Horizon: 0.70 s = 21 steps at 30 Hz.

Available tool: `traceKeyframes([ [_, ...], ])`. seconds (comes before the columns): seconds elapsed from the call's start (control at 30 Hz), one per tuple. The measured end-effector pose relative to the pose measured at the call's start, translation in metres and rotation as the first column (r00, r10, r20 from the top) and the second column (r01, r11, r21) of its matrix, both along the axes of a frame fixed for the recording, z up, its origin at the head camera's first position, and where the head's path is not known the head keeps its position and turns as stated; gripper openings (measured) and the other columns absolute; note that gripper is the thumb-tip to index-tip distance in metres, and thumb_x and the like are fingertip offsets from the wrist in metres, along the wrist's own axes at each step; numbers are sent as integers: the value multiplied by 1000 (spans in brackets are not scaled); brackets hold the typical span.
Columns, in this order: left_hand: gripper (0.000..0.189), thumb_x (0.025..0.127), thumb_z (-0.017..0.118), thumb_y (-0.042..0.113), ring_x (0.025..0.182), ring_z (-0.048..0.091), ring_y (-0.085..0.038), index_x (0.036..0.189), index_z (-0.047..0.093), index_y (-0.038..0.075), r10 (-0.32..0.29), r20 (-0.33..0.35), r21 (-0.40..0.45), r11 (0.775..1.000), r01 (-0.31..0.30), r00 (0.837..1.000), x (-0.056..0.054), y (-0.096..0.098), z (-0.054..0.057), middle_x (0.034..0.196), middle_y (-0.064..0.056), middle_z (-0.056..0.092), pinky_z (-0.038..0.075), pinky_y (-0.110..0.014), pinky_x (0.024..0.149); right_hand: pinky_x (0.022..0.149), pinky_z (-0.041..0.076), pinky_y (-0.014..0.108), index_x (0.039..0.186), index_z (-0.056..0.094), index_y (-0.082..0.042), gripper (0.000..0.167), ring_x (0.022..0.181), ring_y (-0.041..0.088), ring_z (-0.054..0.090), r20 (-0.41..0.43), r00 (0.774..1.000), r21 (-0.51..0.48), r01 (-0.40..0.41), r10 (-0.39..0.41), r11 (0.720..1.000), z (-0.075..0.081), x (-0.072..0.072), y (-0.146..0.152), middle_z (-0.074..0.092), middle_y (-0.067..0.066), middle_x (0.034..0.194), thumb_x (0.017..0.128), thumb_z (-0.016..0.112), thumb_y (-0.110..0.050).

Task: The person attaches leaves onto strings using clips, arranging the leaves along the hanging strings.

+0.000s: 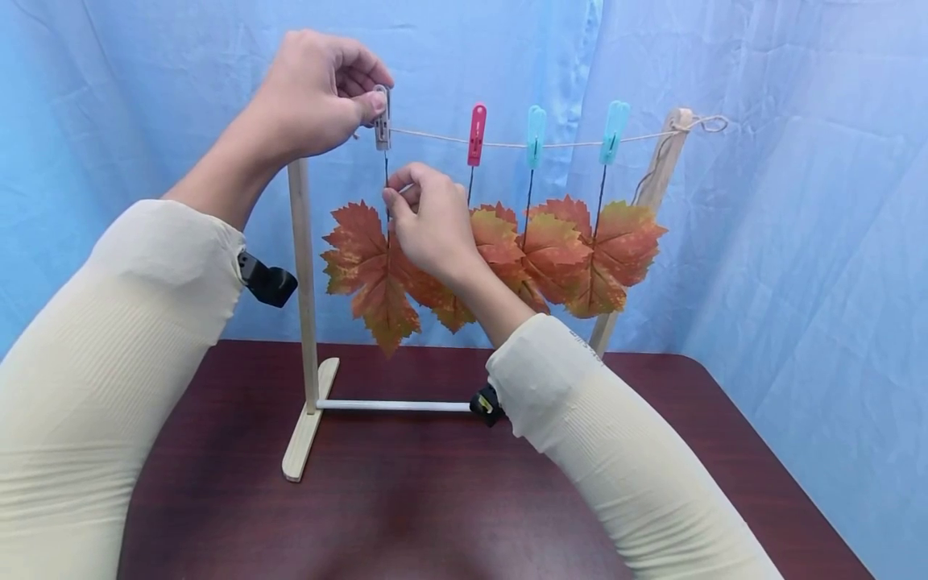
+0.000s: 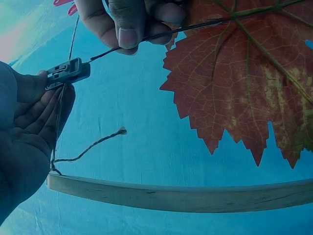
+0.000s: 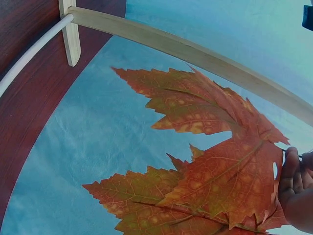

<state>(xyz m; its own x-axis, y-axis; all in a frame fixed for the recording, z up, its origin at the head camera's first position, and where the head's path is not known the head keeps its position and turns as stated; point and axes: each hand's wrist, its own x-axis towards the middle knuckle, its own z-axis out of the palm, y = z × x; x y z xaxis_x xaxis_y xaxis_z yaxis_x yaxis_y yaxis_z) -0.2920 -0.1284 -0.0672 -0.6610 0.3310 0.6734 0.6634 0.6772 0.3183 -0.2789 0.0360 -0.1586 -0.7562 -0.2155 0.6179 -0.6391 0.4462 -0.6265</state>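
Note:
At the string's left end, my left hand [image 1: 319, 101] pinches a grey clothespin [image 1: 383, 121] between thumb and fingers. The clothespin sits on the string [image 2: 73, 41], and the tip of a dark leaf stem [image 2: 105, 53] is at its jaws. Just below, my right hand [image 1: 435, 213] pinches that stem between thumb and fingertips. From the stem hangs an orange-red artificial maple leaf [image 1: 362, 266], its right part overlapped by the right hand in the head view. In the right wrist view the leaf [image 3: 234, 166] spreads beside the fingers.
A red clothespin [image 1: 477, 135] and two light-blue clothespins [image 1: 536, 137] hold more leaves [image 1: 616, 250] along the string. Wooden posts [image 1: 303, 282] carry it, joined low by a white rod [image 1: 399, 405]. The stand is on a dark red table [image 1: 406, 499], before a blue curtain [image 1: 812, 201].

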Motion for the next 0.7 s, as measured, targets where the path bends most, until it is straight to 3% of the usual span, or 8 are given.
traceKeyframes([
  [0.3, 27, 105, 57, 19, 90, 60, -12, 123, 69, 2, 18, 15, -15, 1000, -17, 1000, 1, 1, -1, 105, -6, 64, 49, -20, 80, 67, 56, 26, 112, 67, -2, 17, 72, 14, 65, 1, 1000, -33, -7, 7, 999, 3, 1, -2, 72, 11, 89, 103, 63, -15],
  [0.7, 30, 106, 57, 21, 92, 61, -14, 126, 68, 1, -3, 68, -18, 1000, 4, 998, 1, 1, -1, 107, -7, 64, 49, -22, 83, 72, 58, 24, 114, 67, -1, 20, 74, 15, 66, 20, 1000, -76, 0, 1, 997, 5, 1, -4, 72, 9, 92, 102, 64, -17],
])
